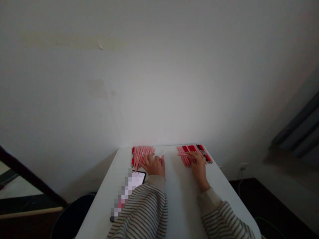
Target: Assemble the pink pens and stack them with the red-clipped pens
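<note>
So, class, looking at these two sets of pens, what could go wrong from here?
The phone lies just below the left set of pens, so the left hand or sleeve might nudge it.
The right set of pens sits near the table's right edge; a push from the right hand could roll some off.
The left pens lie unevenly, some slanted, so they could slide apart.
</note>
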Available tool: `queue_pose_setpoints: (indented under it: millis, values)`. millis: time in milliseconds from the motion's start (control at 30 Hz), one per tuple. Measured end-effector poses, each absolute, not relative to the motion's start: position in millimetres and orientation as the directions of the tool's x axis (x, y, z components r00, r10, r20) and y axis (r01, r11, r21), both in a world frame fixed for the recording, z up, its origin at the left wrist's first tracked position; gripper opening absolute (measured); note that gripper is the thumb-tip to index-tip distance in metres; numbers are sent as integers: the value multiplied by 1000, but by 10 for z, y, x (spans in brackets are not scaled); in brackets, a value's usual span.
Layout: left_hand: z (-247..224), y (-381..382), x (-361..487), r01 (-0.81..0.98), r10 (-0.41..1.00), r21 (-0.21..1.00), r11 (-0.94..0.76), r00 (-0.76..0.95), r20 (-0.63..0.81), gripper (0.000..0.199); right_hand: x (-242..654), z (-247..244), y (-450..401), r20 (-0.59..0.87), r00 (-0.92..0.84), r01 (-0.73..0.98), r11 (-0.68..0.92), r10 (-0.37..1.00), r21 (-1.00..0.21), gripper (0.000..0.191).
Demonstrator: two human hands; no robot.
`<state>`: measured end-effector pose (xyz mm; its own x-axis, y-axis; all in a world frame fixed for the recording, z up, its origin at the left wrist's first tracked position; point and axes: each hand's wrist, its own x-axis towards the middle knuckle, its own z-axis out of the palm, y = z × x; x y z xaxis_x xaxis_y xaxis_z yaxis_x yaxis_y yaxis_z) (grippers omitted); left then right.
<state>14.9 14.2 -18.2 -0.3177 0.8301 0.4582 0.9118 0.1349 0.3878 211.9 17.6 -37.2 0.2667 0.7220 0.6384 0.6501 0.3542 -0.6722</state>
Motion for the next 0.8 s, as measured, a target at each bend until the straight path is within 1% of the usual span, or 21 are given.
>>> queue_pose_setpoints:
  millis: [67,167,267,400,567,800]
  values:
    - [-185,154,151,924,830,345,165,-319,457,32,2117,-385,180,641,264,648,359,721,-671,32]
    - [-183,154,156,936,842,285,206,-318,437,27,2119,-405,191,644,252,644,371,722,-669,31]
    - [-174,138,161,943,858,254,214,-306,413,25,2124,-424,202,644,246,637,380,724,-671,31]
    - [-159,120,168,942,871,255,220,-307,383,27,2123,-434,209,649,232,619,405,724,-673,32]
    - [-157,119,175,938,873,264,226,-315,372,28,2114,-423,206,651,253,622,395,716,-676,31]
    - [-137,108,170,939,886,259,224,-307,347,28,2117,-445,206,647,233,623,400,726,-672,29]
